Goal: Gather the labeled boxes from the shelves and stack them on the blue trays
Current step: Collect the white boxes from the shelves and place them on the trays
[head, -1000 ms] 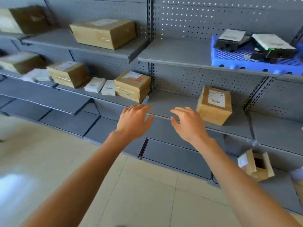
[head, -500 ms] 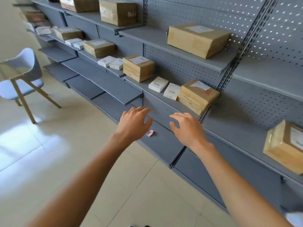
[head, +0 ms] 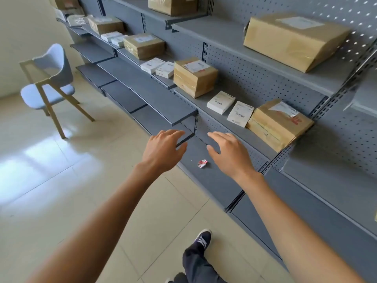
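Both my hands are stretched out in front of the grey shelves, empty, with relaxed fingers: my left hand [head: 163,149] and my right hand [head: 228,153]. On the middle shelf [head: 240,129] beyond them lie a taped brown labeled box [head: 278,124], two small white labeled boxes [head: 220,102] [head: 240,113], and another brown box [head: 194,76]. A large brown box [head: 291,40] rests on the upper shelf. More labeled boxes [head: 143,45] continue along the shelves to the left. No blue tray is in view.
A crumpled red-and-white scrap [head: 202,163] lies on the low shelf between my hands. A light blue chair [head: 51,78] with wooden legs stands on the tiled floor at left. My leg and dark shoe [head: 201,241] are at the bottom.
The view has swung left along the shelves; the blue tray with black boxes has left the frame. Both hands stay outstretched and empty, now nearer the taped brown box.
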Demonstrator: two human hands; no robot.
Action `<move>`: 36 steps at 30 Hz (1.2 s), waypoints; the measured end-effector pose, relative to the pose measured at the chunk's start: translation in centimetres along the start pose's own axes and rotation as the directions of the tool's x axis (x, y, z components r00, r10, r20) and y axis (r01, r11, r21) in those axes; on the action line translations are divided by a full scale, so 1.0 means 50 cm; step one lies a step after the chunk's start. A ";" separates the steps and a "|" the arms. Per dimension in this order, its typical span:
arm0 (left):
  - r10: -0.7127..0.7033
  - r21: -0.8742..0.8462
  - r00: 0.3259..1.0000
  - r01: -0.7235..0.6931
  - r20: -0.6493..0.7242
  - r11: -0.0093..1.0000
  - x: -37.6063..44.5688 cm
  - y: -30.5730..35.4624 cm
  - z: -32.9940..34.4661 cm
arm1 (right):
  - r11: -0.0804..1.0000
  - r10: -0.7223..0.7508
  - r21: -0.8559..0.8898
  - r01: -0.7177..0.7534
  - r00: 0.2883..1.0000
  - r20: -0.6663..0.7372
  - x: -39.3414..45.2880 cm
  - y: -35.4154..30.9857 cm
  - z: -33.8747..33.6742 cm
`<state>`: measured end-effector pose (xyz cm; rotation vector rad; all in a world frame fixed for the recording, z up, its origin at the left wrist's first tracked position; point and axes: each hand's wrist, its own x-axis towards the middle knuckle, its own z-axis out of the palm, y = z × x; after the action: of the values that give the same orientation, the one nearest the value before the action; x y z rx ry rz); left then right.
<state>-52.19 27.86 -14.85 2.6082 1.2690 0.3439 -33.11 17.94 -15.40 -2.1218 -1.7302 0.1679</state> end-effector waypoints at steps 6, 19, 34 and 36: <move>0.023 -0.002 0.997 -0.023 0.072 1.000 0.148 0.023 0.056 | 0.992 0.112 0.053 -0.112 0.994 0.017 0.125 0.133 0.019; 0.070 -0.057 0.973 -0.059 0.218 0.997 0.368 0.059 0.211 | 0.941 0.319 0.097 -0.326 0.944 0.082 0.235 0.334 0.077; 0.284 -0.094 0.881 -0.268 0.378 0.959 0.653 -0.015 0.374 | 0.810 0.576 0.030 -0.586 0.804 0.149 0.392 0.410 0.207; 0.315 -0.079 0.867 -0.309 0.387 0.948 0.713 -0.016 0.388 | 0.800 0.598 -0.020 -0.600 0.793 0.115 0.425 0.416 0.228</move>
<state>-25.54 54.74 -29.49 2.6827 0.7083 -0.1264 -13.07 37.69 -30.35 -2.6254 -1.0307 0.4874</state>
